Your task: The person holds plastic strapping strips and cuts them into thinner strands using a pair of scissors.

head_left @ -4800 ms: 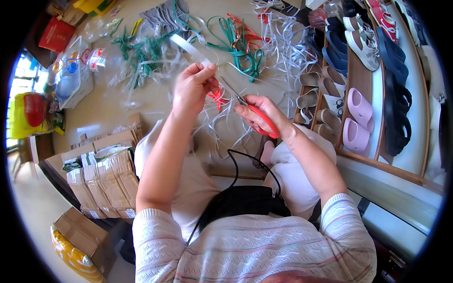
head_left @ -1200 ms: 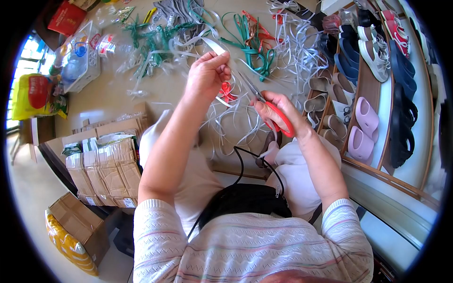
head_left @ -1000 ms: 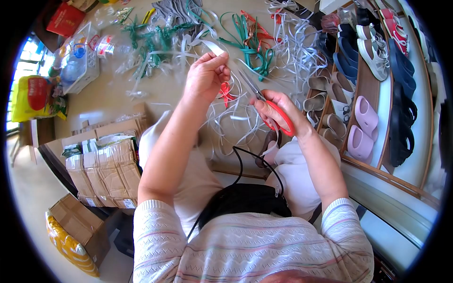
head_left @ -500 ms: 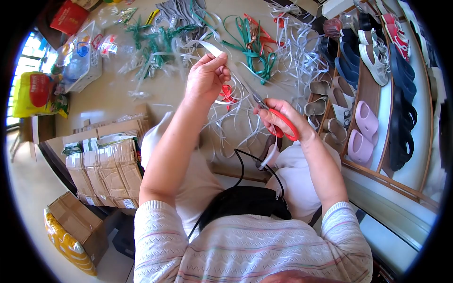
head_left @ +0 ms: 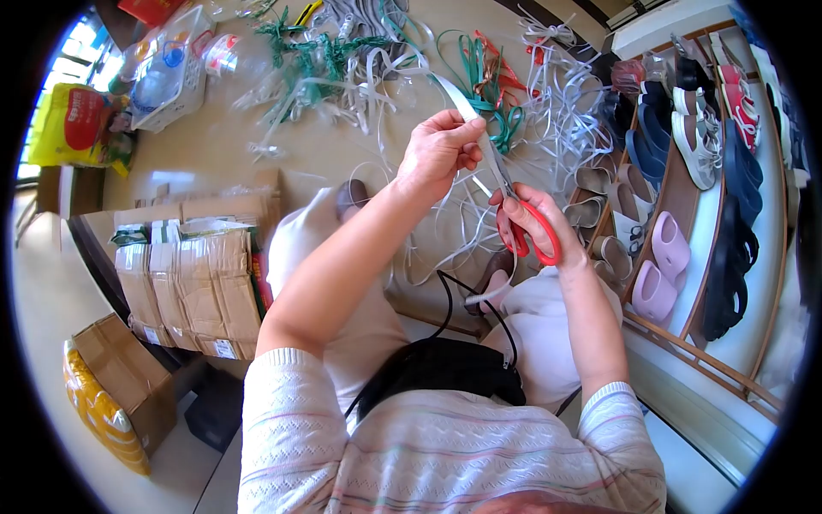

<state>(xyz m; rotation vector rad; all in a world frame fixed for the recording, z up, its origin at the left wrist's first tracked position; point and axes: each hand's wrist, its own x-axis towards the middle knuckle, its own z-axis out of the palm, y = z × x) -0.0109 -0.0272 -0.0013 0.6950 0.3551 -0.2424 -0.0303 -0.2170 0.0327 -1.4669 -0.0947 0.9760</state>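
Two bare hands are at work in my feed, both occupied. The left hand (head_left: 443, 152) pinches a white strap (head_left: 460, 97) between thumb and fingers; the right hand (head_left: 541, 224) wraps the handles of the scissors (head_left: 504, 179). The strap's held end sits just beside the scissors' tips, its length curving away beyond them. I cannot tell whether the blades touch it.

I judge this strap only partly worked: a narrow strip (head_left: 476, 299) dangles below the scissors, and thin pieces litter the floor (head_left: 223, 154) around there. A heap of white strips (head_left: 561, 107) and some green bands (head_left: 486, 104), both beyond the scissors, lie untouched by either hand.

The strap looks flat, smooth and springy, probably plastic. The heaped strips are thin and curly, the green bands broader. Slim metal blades meet rounded, glossy red handles. Left of the scissors, creased brown cardboard (head_left: 214, 287) stands flattened and taped.
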